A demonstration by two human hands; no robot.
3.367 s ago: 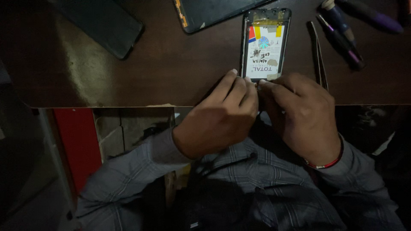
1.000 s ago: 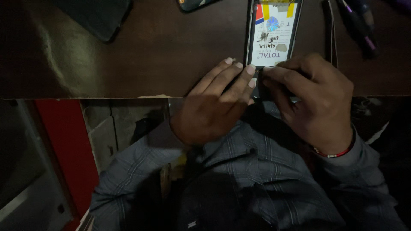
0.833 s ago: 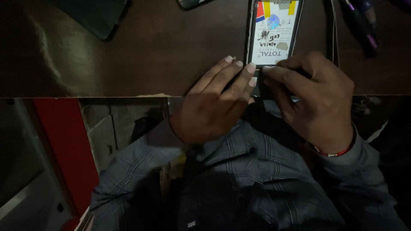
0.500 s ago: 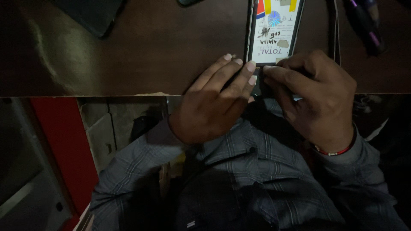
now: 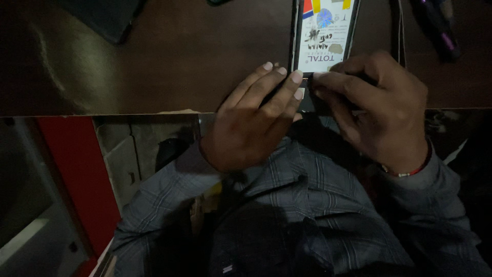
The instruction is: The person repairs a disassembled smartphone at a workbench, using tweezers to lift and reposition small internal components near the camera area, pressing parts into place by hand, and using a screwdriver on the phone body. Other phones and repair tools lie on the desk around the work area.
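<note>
At the far left, below the tabletop's (image 5: 154, 66) edge, we see a red panel (image 5: 77, 174) and a pale grey surface (image 5: 31, 241) low in the corner. On the dark brown tabletop, up at the left, a flat dark slab (image 5: 110, 18) lies at an angle, cut off by the frame's top edge.

Moving toward the middle, our left hand (image 5: 251, 123) rests palm down across the tabletop's near edge. Its fingers (image 5: 279, 84) lie stretched out and close together, their tips pressing the lower left corner of the opened phone (image 5: 323, 36). They press rather than grip; nothing is closed inside this hand.

The opened phone lies flat on the tabletop, straight ahead of us, its length running away from us and its top out of frame. A pale label with coloured patches covers its exposed inside. Its near end is covered by both hands.

Our right hand (image 5: 382, 107) is curled over that near end from the right, fingers (image 5: 338, 84) bent and bunched narrowly against the phone's bottom edge, meeting the left fingertips there. Whether they pinch some small part or tool we cannot tell. A thin red band (image 5: 407, 172) circles this wrist.

Just right of the phone lies a thin metal tool (image 5: 400, 25), perhaps tweezers, and beyond it a dark tool with a purple handle (image 5: 438, 31). Our grey checked shirt (image 5: 307, 205) fills the lower frame.
</note>
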